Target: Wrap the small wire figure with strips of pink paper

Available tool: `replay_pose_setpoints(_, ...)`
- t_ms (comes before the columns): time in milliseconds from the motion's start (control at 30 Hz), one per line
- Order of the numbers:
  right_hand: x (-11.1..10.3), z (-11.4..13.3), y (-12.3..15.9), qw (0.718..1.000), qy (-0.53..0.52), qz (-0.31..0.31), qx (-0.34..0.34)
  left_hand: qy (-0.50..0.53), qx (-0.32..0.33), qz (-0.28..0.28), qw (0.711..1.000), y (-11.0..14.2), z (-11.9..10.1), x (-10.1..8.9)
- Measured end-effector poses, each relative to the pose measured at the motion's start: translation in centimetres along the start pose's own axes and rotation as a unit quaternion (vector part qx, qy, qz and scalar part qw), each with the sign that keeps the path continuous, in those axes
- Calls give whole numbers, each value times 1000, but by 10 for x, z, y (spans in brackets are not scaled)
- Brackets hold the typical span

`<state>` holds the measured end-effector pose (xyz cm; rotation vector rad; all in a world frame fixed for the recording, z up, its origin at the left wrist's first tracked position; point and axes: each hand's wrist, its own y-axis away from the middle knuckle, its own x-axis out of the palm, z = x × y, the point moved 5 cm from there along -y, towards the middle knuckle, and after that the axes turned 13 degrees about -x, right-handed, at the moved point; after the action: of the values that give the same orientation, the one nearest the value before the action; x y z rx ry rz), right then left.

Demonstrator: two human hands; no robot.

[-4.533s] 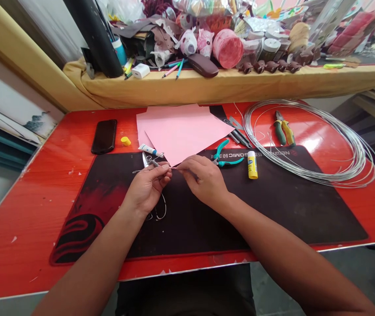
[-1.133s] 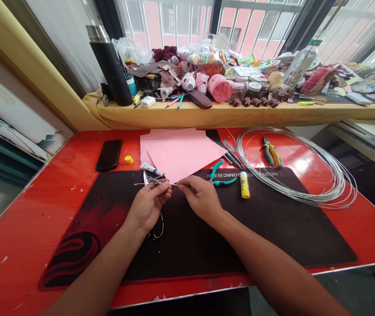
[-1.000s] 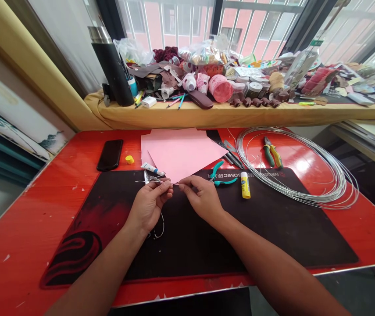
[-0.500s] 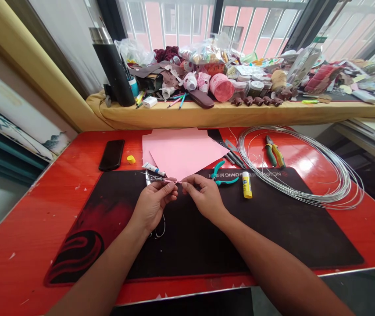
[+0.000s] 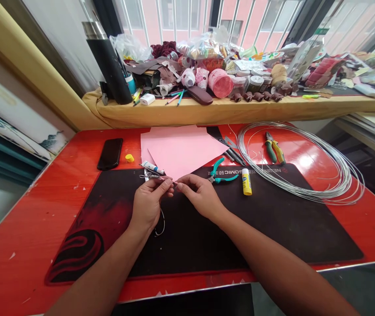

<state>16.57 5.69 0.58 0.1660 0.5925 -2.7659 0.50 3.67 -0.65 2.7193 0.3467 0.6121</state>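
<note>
Over the black desk mat [image 5: 273, 228], my left hand [image 5: 149, 204] is closed in a pinch on a thin piece of bent wire [image 5: 152, 177] that sticks out to the left. My right hand [image 5: 198, 195] pinches the same wire's right end, fingertips almost touching the left hand's. A curved loop of wire [image 5: 161, 224] hangs below my left hand onto the mat. Pink paper sheets [image 5: 180, 147] lie just beyond both hands.
Teal pliers [image 5: 222, 171], a yellow glue stick [image 5: 246, 181], a small tube [image 5: 152, 167], green-yellow pliers [image 5: 274, 149] and a large wire coil [image 5: 305, 162] lie on the red table [image 5: 26, 210]. A phone [image 5: 110, 153] lies left. A cluttered sill [image 5: 223, 109] runs behind.
My hands have stayed together on the wire, shifting slightly left. The view tilted up from the table 4.5 s ago and now shows the window.
</note>
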Motion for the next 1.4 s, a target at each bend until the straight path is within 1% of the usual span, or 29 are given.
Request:
replay_pose_setpoints(167,0,5,0,999,34,7,-39,-35,30,-14,999,1,-2,-2)
replay_pose_setpoints(267,2,8,1,998,43,7,-52,-64,42,-2,997,2,0,-2)
replay_pose_setpoints(367,2,8,1,996,70,8,-51,-92,55,1,994,2,2,-2)
replay_pose_setpoints(467,1,7,2,995,91,6,-51,-119,73,-16,990,3,2,-3)
replay_pose_setpoints(567,1,7,1,992,104,2,-70,-130,87,-34,987,4,2,-4)
replay_pose_setpoints(667,2,6,0,991,112,3,-80,-109,74,-31,991,4,4,-3)
replay_pose_setpoints(767,2,4,0,993,98,5,-68,-94,56,-17,994,4,6,1)
replay_pose_setpoints(967,-2,1,0,998,52,0,-34,-120,30,9,992,4,7,5)
replay_pose_setpoints(1067,-3,2,0,999,40,-1,-29,-138,32,18,990,4,8,5)
replay_pose_setpoints(1167,-2,2,1,999,36,3,-25,-142,52,12,988,4,8,4)
replay_pose_setpoints(1267,-1,1,1,999,32,12,-21,-119,58,4,991,4,8,2)
replay_pose_setpoints(1400,3,-2,1,1000,4,27,-3,-64,27,0,998,4,10,2)
